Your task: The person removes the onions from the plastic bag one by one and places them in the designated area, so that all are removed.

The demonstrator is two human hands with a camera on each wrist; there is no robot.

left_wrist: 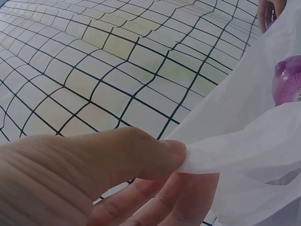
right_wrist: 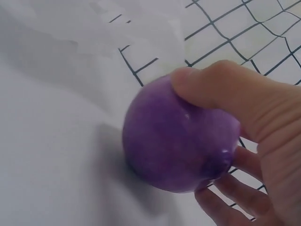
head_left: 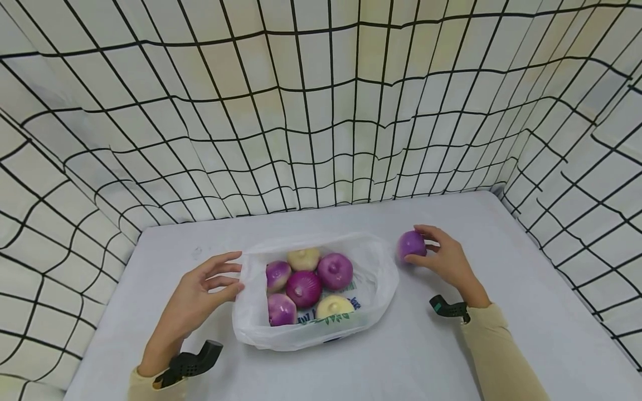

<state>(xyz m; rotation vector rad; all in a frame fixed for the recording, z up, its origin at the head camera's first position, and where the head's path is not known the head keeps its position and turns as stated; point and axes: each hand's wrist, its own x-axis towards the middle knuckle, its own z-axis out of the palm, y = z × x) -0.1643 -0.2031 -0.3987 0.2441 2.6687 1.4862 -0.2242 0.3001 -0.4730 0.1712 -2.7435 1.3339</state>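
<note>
A white plastic bag (head_left: 382,289) lies with its mouth open in the middle of the table. Inside it sit several purple onions (head_left: 304,289) and two pale yellow onions (head_left: 335,305). My left hand (head_left: 203,292) is at the bag's left edge; the left wrist view shows its thumb (left_wrist: 175,149) and fingers pinching the thin plastic rim. On the right, my right hand (head_left: 448,260) grips another purple onion (right_wrist: 174,136) between thumb and fingers, just beyond the bag's right side. Printed green and blue marks show on the bag among the onions.
A white-covered table (head_left: 401,356) carries the bag. Black netting (head_left: 321,111) over pale walls rises behind the table and along both sides. Each wrist wears a black camera mount (head_left: 195,359), below beige sleeves (head_left: 501,356).
</note>
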